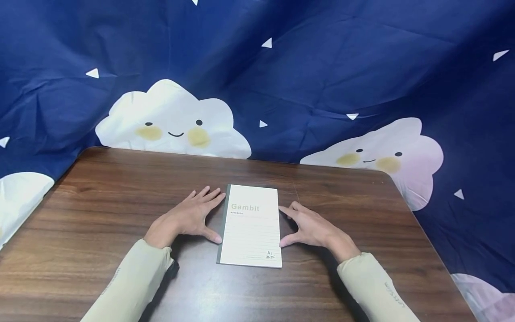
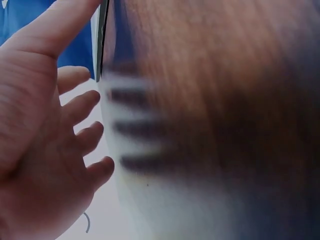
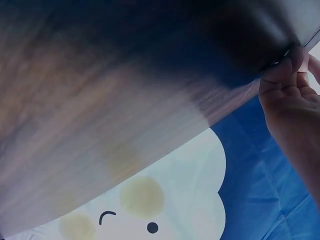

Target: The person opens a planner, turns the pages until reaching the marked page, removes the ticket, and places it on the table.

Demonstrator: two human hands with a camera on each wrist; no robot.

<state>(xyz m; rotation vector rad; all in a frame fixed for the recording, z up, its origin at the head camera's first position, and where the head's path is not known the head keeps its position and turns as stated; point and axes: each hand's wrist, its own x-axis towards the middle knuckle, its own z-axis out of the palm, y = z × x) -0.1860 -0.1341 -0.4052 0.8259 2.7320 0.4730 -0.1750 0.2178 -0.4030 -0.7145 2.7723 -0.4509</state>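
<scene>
Head view: a notebook (image 1: 252,226) with a white cover lies flat on the wooden table (image 1: 80,223), between the two hands, its long axis running away from the person and its dark spine (image 1: 224,223) on the left. The left hand (image 1: 188,219) stands beside the spine, fingers fanned and nearly straight, thumb spread wide, its tip at the edge; it has hold of nothing. The right hand (image 1: 315,228) faces the opposite long edge, index fingertip and thumb tip set apart against it, the other fingers more bent; no grip is evident. The notebook thus lies to the right of the left hand and to the left of the right, with neither hand clearly nearer. Left wrist view: the fingers are separated, the palm is bare, and a narrow dark edge, apparently the notebook's, stands beside the thumb; whether they touch cannot be told. Right wrist view: the bent fingertips meet a dark, blurred edge at the upper right; contact beneath the cover cannot be judged.
</scene>
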